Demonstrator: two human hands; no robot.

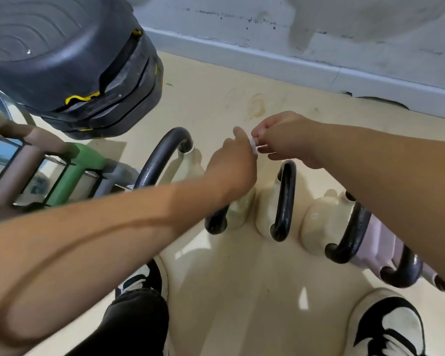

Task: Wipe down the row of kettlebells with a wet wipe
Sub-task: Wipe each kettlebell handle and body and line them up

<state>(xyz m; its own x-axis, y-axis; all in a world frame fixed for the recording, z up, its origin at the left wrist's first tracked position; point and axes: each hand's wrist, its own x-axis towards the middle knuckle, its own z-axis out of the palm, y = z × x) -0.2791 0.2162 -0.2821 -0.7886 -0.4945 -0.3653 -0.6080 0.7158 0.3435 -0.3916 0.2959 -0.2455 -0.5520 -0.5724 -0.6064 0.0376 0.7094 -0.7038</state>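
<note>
A row of kettlebells stands on the cream floor below me. The left cream kettlebell (190, 163) has a large black handle. The middle cream kettlebell (266, 209) and a right cream kettlebell (316, 224) follow, then a pale pink kettlebell (378, 242) partly under my right forearm. My left hand (233, 163) and my right hand (285, 140) meet above the middle kettlebell. Both pinch a small white wet wipe (254, 146), mostly hidden between the fingers.
A stack of black step platforms (70, 65) with yellow marks sits at upper left. A rack with beige and green dumbbell handles (70, 165) is at left. A grey wall and skirting (293, 57) run behind. My black-and-white shoes (393, 327) stand near the kettlebells.
</note>
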